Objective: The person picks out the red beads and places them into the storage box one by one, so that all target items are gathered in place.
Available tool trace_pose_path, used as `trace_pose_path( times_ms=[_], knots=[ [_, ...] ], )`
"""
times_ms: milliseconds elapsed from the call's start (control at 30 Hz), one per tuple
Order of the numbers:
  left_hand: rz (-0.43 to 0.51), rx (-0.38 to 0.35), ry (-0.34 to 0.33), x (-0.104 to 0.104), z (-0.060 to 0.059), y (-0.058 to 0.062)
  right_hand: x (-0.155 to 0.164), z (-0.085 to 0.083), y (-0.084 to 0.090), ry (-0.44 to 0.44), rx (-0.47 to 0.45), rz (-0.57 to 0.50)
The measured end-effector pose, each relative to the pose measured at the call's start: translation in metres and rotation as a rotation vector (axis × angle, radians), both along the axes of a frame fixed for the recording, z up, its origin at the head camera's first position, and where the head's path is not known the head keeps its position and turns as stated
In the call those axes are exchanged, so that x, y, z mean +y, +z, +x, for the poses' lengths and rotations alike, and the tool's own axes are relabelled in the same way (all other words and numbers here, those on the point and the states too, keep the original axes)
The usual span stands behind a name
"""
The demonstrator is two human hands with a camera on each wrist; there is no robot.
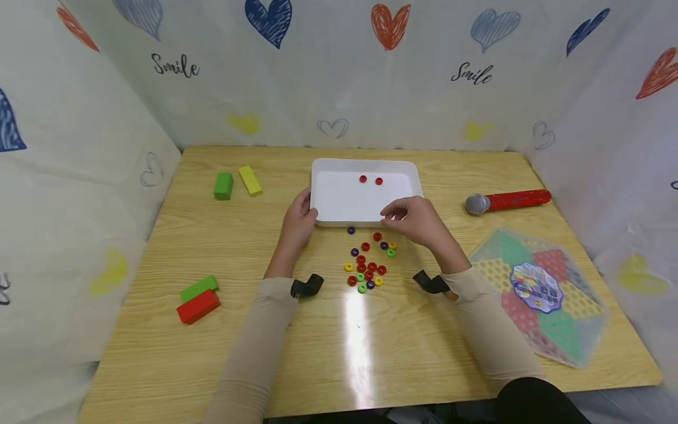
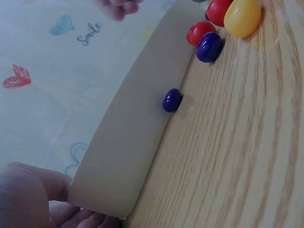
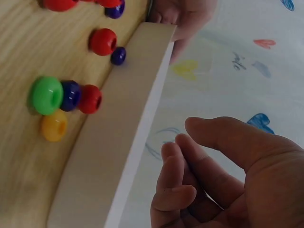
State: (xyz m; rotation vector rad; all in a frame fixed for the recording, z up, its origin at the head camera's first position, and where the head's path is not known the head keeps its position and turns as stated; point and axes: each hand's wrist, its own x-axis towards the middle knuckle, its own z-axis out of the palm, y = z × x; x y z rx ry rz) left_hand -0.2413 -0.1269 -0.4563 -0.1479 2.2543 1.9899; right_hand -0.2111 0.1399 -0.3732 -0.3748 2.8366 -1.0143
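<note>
My left hand grips the white tray at its left side near the front corner, thumb at the rim and fingers round the outer wall. Two red beads lie inside the tray toward the back. Over the tray's front right part is my right hand, its fingers bent loosely and the thumb close to the index fingertip. Nothing shows between them in the right wrist view. In front of the tray lie several loose beads, among them a purple bead by the front wall and a green bead.
At the right lie a red microphone and a clear hexagonal box with coloured patterned sections. On the left are a green block, a yellow block, and a red block against another green block.
</note>
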Motion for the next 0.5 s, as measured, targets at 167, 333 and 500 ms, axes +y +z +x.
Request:
trace_pose_path(
  times_ms=[167, 333, 500],
  knots=[
    [0.007, 0.005, -0.002, -0.001, 0.0, 0.001, 0.0, 0.016, -0.019, -0.052, -0.021, 0.008],
    [0.014, 0.007, 0.009, -0.001, 0.0, 0.002, -0.004, 0.024, -0.037, -0.086, 0.011, 0.033],
    [0.019, -0.012, 0.006, 0.0, 0.001, 0.002, -0.007, 0.028, -0.046, -0.119, 0.063, 0.05]
  ],
)
